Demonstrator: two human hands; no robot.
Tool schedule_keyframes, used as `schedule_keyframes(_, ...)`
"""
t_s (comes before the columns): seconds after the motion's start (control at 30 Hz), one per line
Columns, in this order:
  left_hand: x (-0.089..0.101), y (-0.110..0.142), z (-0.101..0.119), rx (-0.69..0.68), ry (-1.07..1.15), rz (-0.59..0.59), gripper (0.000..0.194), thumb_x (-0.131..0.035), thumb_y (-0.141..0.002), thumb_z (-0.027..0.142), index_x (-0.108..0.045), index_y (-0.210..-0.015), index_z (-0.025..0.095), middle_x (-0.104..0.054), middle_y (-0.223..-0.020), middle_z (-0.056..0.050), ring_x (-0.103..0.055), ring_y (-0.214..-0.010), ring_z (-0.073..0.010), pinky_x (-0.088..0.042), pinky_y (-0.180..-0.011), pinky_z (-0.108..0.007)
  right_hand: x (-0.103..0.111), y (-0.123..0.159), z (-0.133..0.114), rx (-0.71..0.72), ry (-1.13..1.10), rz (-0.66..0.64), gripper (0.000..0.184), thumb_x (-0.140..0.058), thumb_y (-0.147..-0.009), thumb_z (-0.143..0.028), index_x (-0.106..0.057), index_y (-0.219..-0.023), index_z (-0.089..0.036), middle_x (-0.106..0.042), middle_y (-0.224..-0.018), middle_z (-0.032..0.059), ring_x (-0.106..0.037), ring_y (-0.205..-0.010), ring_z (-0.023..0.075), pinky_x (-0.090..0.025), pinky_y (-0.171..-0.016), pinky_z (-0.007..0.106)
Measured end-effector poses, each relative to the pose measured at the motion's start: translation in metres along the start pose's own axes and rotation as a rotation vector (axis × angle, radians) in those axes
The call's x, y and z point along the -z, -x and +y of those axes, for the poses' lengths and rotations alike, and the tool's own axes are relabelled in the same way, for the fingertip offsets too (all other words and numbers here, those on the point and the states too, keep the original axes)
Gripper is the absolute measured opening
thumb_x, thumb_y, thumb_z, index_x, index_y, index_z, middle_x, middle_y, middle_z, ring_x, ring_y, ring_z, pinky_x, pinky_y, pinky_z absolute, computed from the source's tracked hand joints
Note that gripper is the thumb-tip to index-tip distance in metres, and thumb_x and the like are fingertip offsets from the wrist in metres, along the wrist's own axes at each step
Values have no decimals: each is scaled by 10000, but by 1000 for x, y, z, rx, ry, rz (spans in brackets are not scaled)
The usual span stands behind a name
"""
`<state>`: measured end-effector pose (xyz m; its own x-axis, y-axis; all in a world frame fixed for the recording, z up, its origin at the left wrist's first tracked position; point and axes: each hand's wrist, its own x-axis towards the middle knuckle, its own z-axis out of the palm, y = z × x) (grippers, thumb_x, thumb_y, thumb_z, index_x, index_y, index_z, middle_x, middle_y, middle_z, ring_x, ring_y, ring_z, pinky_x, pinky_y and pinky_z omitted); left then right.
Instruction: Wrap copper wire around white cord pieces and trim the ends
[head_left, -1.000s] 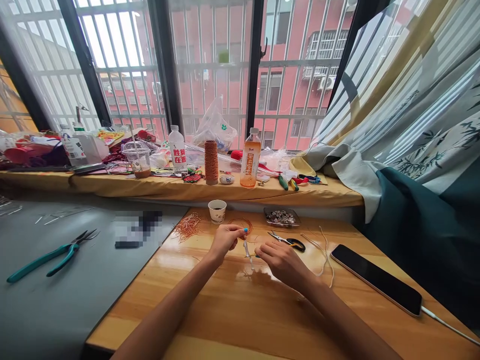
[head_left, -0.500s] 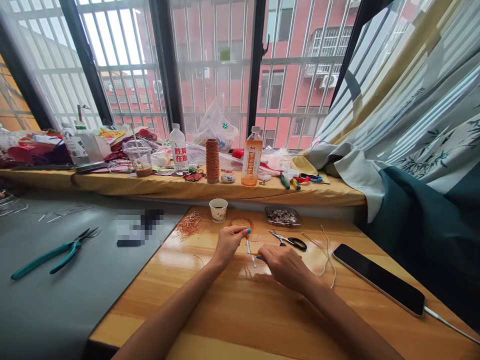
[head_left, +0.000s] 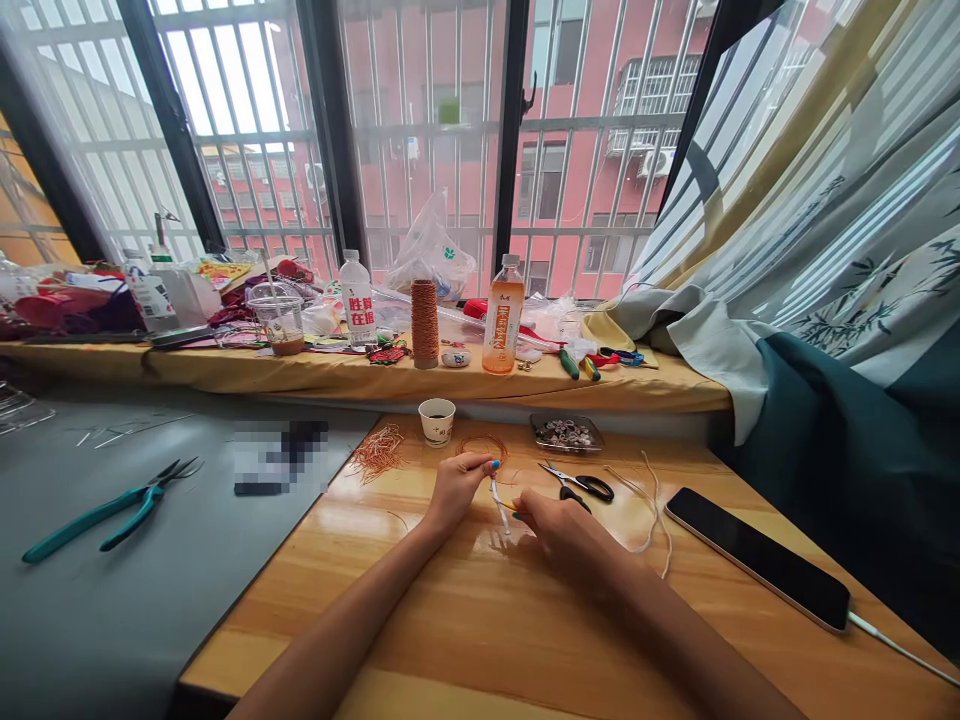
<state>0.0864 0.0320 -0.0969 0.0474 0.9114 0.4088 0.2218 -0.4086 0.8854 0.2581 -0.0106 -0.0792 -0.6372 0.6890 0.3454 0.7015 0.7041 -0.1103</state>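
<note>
Above the wooden table, my left hand [head_left: 459, 488] is closed in a pinch on the upper end of a thin white strip [head_left: 499, 503], which hangs down and slants slightly. My right hand [head_left: 556, 522] is closed around a slim yellow stick-like tool [head_left: 509, 506]; most of it is hidden by the fingers. Its tip reaches the strip or lies very near it. A coil of copper-coloured wire [head_left: 491, 441] lies just behind my left hand. Black-handled scissors [head_left: 596, 487] rest open behind my right hand.
A paper cup [head_left: 436, 421], a clear tray of small pieces [head_left: 568, 433] and a heap of cut copper-coloured wire [head_left: 379, 452] stand behind. White cord [head_left: 655, 500] and a phone [head_left: 757, 560] lie right. Teal pliers [head_left: 112, 515] lie left. The sill holds bottles and a spool [head_left: 424, 325].
My right hand has turned, and the yellow tool now shows less and sits by the lower strip. My left hand keeps its pinch. The scissors are more exposed.
</note>
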Motion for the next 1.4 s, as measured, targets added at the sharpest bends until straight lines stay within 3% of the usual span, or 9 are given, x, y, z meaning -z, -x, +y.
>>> schedule_keyframes(0.17, -2, 0, -1, -15, -3, -8, 208, -549, -696, 314, -673, -696, 148, -649, -678, -41, -556, -655, -148, -417, -628, -234, 0, -2, 1, 122, 159, 93, 234, -393, -699, -63, -514, -877, -156, -607, -752, 50, -550, -629, 143, -337, -533, 219)
schedule_keyframes(0.37, -3, 0, -3, -41, -15, -9, 229, -545, -703, 334, -673, -678, 145, -643, -653, -31, -552, -638, -137, -415, -612, -219, -2, -2, 0, 91, 264, 191, 169, -374, -822, -157, -522, -900, -177, -585, -768, 35, -543, -623, 130, -336, -517, 216)
schedule_keyframes(0.5, -4, 0, -5, -54, -27, -25, 246, -542, -710, 350, -678, -676, 148, -643, -652, -30, -558, -640, -134, -419, -617, -214, -9, -2, 5, 177, 233, 216, 190, -340, -854, -183, -510, -931, -152, -592, -745, 36, -545, -599, 115, -345, -497, 205)
schedule_keyframes(0.7, -6, 1, -4, -75, -25, -45, 221, -542, -719, 317, -681, -702, 146, -647, -671, -36, -556, -644, -131, -418, -617, -212, -4, -3, 7, 297, 356, 284, 264, -280, -842, -94, -539, -889, -119, -573, -634, 34, -512, -542, 121, -336, -512, 231)
schedule_keyframes(0.9, -5, 2, -1, -83, -57, -47, 209, -544, -720, 302, -679, -704, 143, -634, -653, -34, -545, -627, -126, -407, -599, -209, 1, -4, 1, 128, 382, 293, 192, -367, -841, -167, -557, -814, -165, -554, -712, 35, -489, -572, 112, -323, -527, 219)
schedule_keyframes(1.0, -5, 2, 0, -94, -66, -53, 206, -543, -720, 297, -678, -689, 145, -625, -640, -29, -536, -615, -120, -400, -587, -205, -2, -5, 4, 162, 338, 266, 181, -384, -842, -210, -532, -922, -145, -566, -780, 56, -511, -626, 128, -342, -541, 222)
schedule_keyframes(1.23, -6, 3, 2, -89, -42, -35, 191, -558, -707, 287, -681, -706, 141, -626, -646, -35, -534, -617, -122, -396, -580, -207, -3, -3, 9, 193, 269, 220, 221, -329, -812, -78, -533, -876, -133, -578, -742, 60, -527, -692, 151, -377, -604, 241)
schedule_keyframes(1.4, -7, 3, 1, -59, 0, -17, 179, -577, -687, 284, -682, -722, 143, -646, -694, -47, -554, -653, -135, -413, -610, -218, 1, -3, 3, 1, 246, 171, 193, -418, -749, -72, -536, -861, -175, -554, -784, 44, -519, -663, 149, -373, -564, 238)
